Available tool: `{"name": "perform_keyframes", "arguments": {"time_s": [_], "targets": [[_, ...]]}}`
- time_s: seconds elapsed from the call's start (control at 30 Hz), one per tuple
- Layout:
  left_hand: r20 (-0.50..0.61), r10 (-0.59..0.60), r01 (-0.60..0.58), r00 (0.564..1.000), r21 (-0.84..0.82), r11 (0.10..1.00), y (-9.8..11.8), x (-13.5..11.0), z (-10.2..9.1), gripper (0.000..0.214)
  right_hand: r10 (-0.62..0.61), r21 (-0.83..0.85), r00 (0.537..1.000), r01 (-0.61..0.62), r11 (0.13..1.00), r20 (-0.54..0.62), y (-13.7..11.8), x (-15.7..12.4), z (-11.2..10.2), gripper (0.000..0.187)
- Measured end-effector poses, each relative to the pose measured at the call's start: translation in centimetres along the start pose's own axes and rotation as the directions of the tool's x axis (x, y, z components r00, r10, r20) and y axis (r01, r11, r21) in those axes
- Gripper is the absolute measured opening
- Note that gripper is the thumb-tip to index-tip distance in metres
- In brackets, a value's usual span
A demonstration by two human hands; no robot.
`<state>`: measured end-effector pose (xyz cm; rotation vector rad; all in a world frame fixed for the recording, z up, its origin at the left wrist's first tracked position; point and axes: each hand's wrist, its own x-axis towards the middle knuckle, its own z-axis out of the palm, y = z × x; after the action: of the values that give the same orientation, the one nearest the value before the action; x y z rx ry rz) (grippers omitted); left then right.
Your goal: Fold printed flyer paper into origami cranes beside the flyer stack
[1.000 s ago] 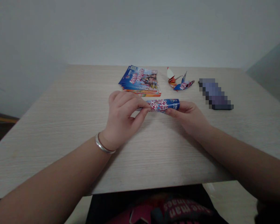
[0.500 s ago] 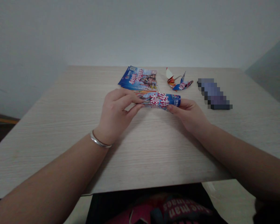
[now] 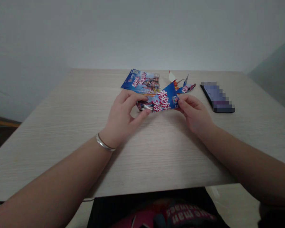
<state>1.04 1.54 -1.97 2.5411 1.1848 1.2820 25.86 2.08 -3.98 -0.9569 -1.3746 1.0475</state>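
Note:
Between my two hands is a glossy printed leaflet (image 3: 165, 98), mostly blue with white and red lettering, held a little above the table. My left hand (image 3: 127, 115), with a silver bangle at the wrist, pinches its left end between thumb and fingers. The right end is gripped by my right hand (image 3: 194, 110), thumb on top and fingers curled beneath. Its upper right corner stands up in a point. Behind it lies a stack of matching leaflets (image 3: 139, 80), partly covered by my left fingers. A folded paper crane (image 3: 185, 88) rests behind the held leaflet, which hides part of it.
A phone (image 3: 216, 95) with a blurred-out screen lies to the right of the crane. The pale wood-grain table (image 3: 147, 158) ends in front of my lap, and a plain wall (image 3: 142, 34) rises behind it.
The leaflet, curled and seen narrow before, has tilted up to show more of its printed face, and its corner now overlaps the crane. My left thumb and fingers have spread wider.

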Motion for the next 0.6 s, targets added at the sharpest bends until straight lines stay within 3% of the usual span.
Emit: {"name": "perform_keyframes", "arguments": {"time_s": [0.1,0.27,0.4,0.5,0.6], "targets": [[-0.012,-0.036,0.036,0.999,-0.046,0.998,-0.1,-0.1,0.3,0.046,-0.156,-0.13,0.984,0.167,0.977,0.086,-0.3,-0.1,0.2,0.023],[0.0,-0.007,0.007,1.0,0.01,1.0,-0.1,-0.2,0.5,0.074,-0.198,-0.345,0.968,0.241,0.907,0.155,-0.5,-0.5,0.3,0.01],[0.086,0.008,-0.006,0.996,-0.019,1.0,-0.2,-0.1,0.9,0.057,-0.277,-0.509,0.949,0.315,0.801,0.152,-1.1,-0.6,0.1,0.008],[0.093,-0.067,0.066,0.993,0.01,0.998,-0.1,-0.3,1.2,0.038,-0.381,-0.562,0.9,0.432,0.705,0.213,-1.6,-0.5,-0.1,0.008],[0.108,-0.118,0.116,0.987,0.028,0.993,0.1,-0.3,1.2,0.053,-0.403,-0.578,0.88,0.471,0.667,0.252,-1.7,-0.5,0.0,0.008]]}}
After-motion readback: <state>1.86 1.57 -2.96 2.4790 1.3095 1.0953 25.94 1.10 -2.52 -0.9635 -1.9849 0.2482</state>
